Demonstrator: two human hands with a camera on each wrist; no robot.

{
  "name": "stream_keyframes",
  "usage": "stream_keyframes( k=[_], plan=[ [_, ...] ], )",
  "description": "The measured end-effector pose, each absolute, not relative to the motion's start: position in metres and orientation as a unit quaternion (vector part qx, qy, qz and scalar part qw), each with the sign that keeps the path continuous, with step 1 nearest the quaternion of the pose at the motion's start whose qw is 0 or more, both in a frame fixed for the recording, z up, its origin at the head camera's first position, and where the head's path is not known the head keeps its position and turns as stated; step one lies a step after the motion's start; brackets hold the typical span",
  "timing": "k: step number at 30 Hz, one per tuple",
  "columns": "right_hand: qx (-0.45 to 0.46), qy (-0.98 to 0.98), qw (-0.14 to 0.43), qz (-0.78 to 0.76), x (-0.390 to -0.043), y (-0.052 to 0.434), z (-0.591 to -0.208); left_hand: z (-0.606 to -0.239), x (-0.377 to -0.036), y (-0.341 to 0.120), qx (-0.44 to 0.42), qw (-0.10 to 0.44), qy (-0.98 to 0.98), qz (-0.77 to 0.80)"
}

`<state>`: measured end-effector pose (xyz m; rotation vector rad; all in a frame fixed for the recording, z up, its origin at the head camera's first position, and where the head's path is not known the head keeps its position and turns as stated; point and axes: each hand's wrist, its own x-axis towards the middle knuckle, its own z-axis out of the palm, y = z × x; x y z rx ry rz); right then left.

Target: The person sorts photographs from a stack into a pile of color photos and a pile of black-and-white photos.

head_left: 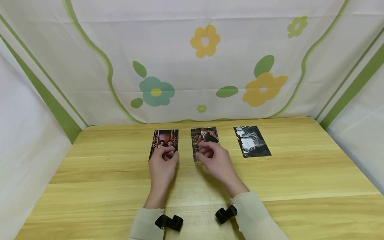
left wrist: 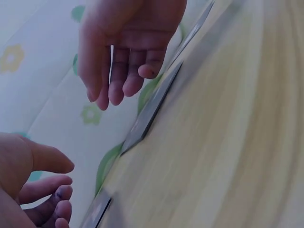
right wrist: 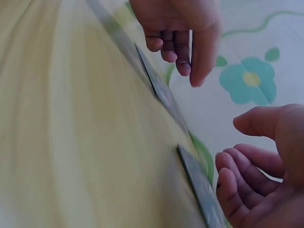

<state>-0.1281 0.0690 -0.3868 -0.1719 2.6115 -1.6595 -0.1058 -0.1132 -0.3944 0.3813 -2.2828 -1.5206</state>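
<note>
Three photo cards lie in a row on the wooden table point(head_left: 120, 180). My left hand point(head_left: 166, 154) hovers over the near end of the left card point(head_left: 166, 137), fingers loosely curled and holding nothing. My right hand point(head_left: 207, 151) hangs the same way over the middle card point(head_left: 204, 134). The left wrist view shows my left hand point(left wrist: 66, 183) just above the left card point(left wrist: 97, 211), apart from it. In the right wrist view my right hand point(right wrist: 230, 145) is above the middle card point(right wrist: 199, 190) without touching it. The right card point(head_left: 252, 141) lies untouched.
A white cloth with green stripes and flowers point(head_left: 204, 41) hangs behind the table and closes in both sides. The cards lie near the table's far edge. Bare wood stretches between the cards and me.
</note>
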Motion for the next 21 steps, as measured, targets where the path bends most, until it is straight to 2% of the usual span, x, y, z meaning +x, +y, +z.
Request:
stream_keyframes(
  k=[9,21],
  plan=[
    [0.014,0.833,0.014,-0.553,-0.123,0.101,-0.392,-0.396,-0.101,-0.091,0.103,0.14,-0.809,-0.561],
    [0.046,0.824,0.006,-0.564,-0.122,0.115,-0.393,-0.397,-0.102,-0.088,0.107,0.13,-0.804,-0.571]
  ],
)
